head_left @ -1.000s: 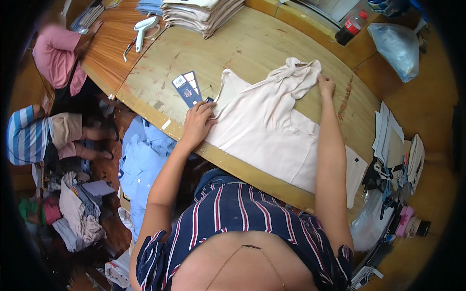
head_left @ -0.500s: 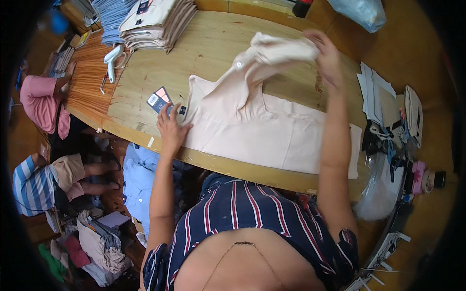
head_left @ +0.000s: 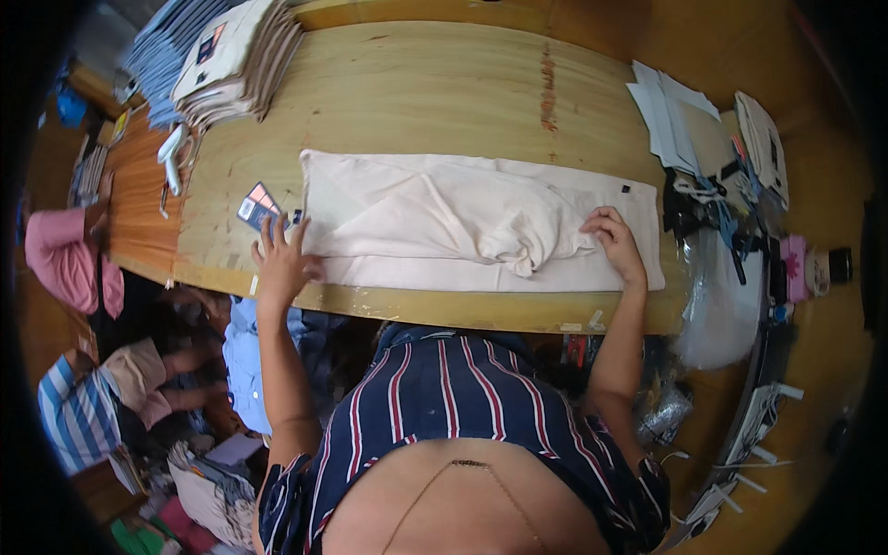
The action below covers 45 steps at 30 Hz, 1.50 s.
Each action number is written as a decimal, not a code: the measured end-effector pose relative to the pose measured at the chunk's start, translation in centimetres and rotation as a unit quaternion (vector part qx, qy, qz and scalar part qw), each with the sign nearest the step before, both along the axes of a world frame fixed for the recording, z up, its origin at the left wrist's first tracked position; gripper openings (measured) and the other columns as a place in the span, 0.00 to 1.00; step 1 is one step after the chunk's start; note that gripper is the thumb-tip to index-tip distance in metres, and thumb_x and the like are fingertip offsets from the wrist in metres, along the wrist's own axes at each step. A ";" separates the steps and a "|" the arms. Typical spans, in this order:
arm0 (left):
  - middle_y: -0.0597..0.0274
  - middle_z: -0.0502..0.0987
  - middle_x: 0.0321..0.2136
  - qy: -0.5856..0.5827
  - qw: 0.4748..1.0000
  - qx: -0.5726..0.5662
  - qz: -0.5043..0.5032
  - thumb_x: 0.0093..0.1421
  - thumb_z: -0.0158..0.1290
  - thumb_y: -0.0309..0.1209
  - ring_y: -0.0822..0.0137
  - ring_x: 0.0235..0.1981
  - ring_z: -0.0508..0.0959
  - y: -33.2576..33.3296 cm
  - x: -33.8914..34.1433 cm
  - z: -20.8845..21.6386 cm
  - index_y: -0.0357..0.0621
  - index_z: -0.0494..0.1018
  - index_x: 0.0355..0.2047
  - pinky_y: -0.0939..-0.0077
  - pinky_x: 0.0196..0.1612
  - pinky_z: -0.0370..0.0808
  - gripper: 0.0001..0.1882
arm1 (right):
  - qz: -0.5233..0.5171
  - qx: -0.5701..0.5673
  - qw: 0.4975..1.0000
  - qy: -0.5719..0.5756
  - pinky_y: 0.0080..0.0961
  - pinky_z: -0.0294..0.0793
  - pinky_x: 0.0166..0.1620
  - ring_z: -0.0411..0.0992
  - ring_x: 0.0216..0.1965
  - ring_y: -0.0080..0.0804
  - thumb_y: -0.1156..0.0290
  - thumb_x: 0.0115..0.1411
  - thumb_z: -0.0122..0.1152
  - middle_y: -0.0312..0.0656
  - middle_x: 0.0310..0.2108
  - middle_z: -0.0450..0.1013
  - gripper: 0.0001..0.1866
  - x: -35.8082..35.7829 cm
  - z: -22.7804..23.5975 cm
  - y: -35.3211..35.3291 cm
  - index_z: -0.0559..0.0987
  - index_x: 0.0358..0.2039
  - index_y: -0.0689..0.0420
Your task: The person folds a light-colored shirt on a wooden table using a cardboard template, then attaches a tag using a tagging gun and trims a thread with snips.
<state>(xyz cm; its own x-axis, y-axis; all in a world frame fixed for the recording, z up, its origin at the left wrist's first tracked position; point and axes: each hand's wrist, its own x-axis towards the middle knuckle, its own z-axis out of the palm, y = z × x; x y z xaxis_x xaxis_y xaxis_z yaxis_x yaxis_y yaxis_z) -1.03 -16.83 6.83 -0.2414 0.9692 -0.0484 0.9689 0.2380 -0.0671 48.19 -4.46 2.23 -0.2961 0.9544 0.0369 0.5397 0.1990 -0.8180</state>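
Note:
A cream shirt (head_left: 462, 217) lies spread lengthwise across the wooden table (head_left: 416, 92), with a bunched fold near its right end. My left hand (head_left: 282, 259) rests flat, fingers spread, on the shirt's lower left corner at the table's near edge. Beside that hand lie small printed tag cards (head_left: 260, 205). My right hand (head_left: 612, 242) presses on the right part of the shirt, its fingers curled against the bunched fabric. Neither hand lifts anything.
A stack of folded shirts (head_left: 236, 60) stands at the table's far left, with a white tool (head_left: 171, 157) beside it. Papers and bags (head_left: 703, 129) crowd the right end, a clear plastic bag (head_left: 726, 305) hangs below. People sit among clothes on the floor at left (head_left: 74, 268).
My right hand has brought the raised part of the shirt down onto the table and moved nearer. The shirt now lies flat and long. My left hand stays on its left corner.

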 end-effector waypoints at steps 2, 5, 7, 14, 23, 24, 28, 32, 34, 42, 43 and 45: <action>0.60 0.55 0.55 -0.081 0.993 -0.017 -0.083 0.35 0.62 0.37 0.56 0.59 0.48 0.6 4.6 2.9 0.56 0.57 0.53 0.49 0.55 0.47 0.42 | -0.148 0.113 0.980 -0.064 0.21 0.61 0.47 0.61 0.45 0.39 0.90 0.41 0.46 0.44 0.40 0.63 0.16 1.1 0.0 -1.0 0.76 0.29 0.59; 0.63 0.49 0.59 -0.214 0.945 0.133 -0.210 0.46 0.53 0.47 0.55 0.60 0.46 3.3 11.2 -0.2 0.59 0.55 0.56 0.48 0.57 0.41 0.36 | -0.389 0.096 0.874 -0.273 0.35 0.61 0.47 0.60 0.47 0.42 0.72 0.49 0.53 0.45 0.46 0.62 0.15 2.5 -0.2 -3.0 0.73 0.41 0.52; 0.64 0.49 0.59 -0.117 0.955 0.108 -0.249 0.49 0.47 0.52 0.56 0.60 0.46 4.9 11.6 -4.3 0.65 0.55 0.56 0.47 0.57 0.40 0.33 | -0.468 0.057 0.790 -0.391 0.43 0.60 0.47 0.59 0.48 0.44 0.55 0.50 0.54 0.44 0.48 0.61 0.23 4.1 -1.9 -5.2 0.69 0.47 0.47; 0.66 0.47 0.60 -0.044 0.972 0.004 -0.233 0.50 0.45 0.50 0.57 0.61 0.44 4.5 3.6 -4.0 0.63 0.53 0.57 0.45 0.57 0.36 0.33 | -0.428 0.073 0.828 -0.356 0.40 0.61 0.46 0.60 0.46 0.46 0.50 0.47 0.57 0.47 0.43 0.64 0.27 0.3 -2.5 -10.3 0.71 0.42 0.56; 0.58 0.50 0.58 -0.146 0.879 0.057 -0.451 0.53 0.41 0.53 0.58 0.60 0.48 7.0 19.0 -3.2 0.49 0.51 0.57 0.50 0.58 0.42 0.35 | -0.426 0.012 0.885 -0.188 0.36 0.66 0.42 0.67 0.37 0.47 0.61 0.45 0.60 0.50 0.34 0.69 0.21 -2.6 -2.4 -10.3 0.73 0.35 0.65; 0.57 0.51 0.58 -0.151 0.872 0.063 -0.462 0.54 0.41 0.52 0.58 0.60 0.49 7.1 19.7 -3.7 0.48 0.52 0.57 0.51 0.57 0.44 0.34 | -0.442 0.009 0.892 -0.095 0.34 0.67 0.41 0.68 0.36 0.46 0.64 0.45 0.60 0.50 0.33 0.70 0.20 -2.9 -2.1 -9.8 0.73 0.35 0.65; 0.52 0.56 0.55 -0.371 0.820 0.002 -0.435 0.57 0.38 0.51 0.56 0.57 0.55 8.5 18.6 -3.4 0.43 0.55 0.55 0.59 0.57 0.52 0.32 | -0.438 0.124 0.887 0.081 0.27 0.68 0.38 0.70 0.34 0.39 0.80 0.43 0.58 0.49 0.31 0.71 0.14 -6.1 0.4 -7.5 0.72 0.34 0.65; 0.52 0.63 0.50 -0.865 0.483 -0.136 0.025 0.59 0.38 0.47 0.60 0.49 0.65 10.6 16.2 -3.1 0.36 0.55 0.53 0.71 0.54 0.57 0.30 | -0.089 0.322 0.942 -0.029 0.30 0.67 0.40 0.67 0.36 0.40 0.86 0.37 0.50 0.44 0.32 0.69 0.16 -14.0 5.1 -6.9 0.73 0.31 0.61; 0.50 0.66 0.45 -0.889 0.419 -0.167 0.082 0.57 0.45 0.41 0.65 0.44 0.68 11.3 15.2 -3.1 0.31 0.54 0.52 0.74 0.48 0.64 0.30 | 0.030 0.337 0.932 -0.133 0.29 0.66 0.37 0.66 0.34 0.34 0.74 0.45 0.48 0.40 0.31 0.68 0.13 -17.1 4.0 -7.6 0.73 0.33 0.57; 0.58 0.69 0.25 -0.697 0.713 0.076 -0.029 0.46 0.56 0.22 0.70 0.20 0.70 10.0 16.4 -6.2 0.39 0.49 0.53 0.80 0.21 0.68 0.35 | -0.025 0.291 0.919 -0.266 0.32 0.61 0.40 0.63 0.37 0.35 0.71 0.48 0.46 0.40 0.33 0.65 0.16 -15.9 0.6 -11.5 0.71 0.40 0.51; 0.52 0.69 0.28 -0.648 0.760 0.044 -0.007 0.44 0.54 0.20 0.63 0.25 0.71 9.9 16.4 -5.4 0.40 0.53 0.52 0.72 0.28 0.70 0.34 | -0.013 0.237 0.935 -0.264 0.33 0.61 0.41 0.63 0.39 0.35 0.74 0.46 0.47 0.40 0.34 0.65 0.16 -15.2 0.2 -11.7 0.73 0.38 0.52; 0.49 0.68 0.33 -0.460 0.847 0.233 -0.126 0.42 0.53 0.20 0.57 0.30 0.71 9.1 17.2 -3.8 0.42 0.56 0.50 0.67 0.33 0.69 0.32 | 0.010 0.216 0.952 -0.217 0.32 0.62 0.41 0.64 0.39 0.35 0.77 0.43 0.48 0.40 0.33 0.65 0.16 -13.9 0.7 -12.4 0.74 0.35 0.53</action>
<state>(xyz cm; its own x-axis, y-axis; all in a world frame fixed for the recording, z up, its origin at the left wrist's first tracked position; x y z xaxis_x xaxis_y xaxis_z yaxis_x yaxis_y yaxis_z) 16.18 -7.74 3.04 -0.0923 0.9500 0.2982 0.5840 -0.1909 0.7890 34.33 -16.85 2.97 -0.3915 0.8718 0.2944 0.8003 0.4806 -0.3587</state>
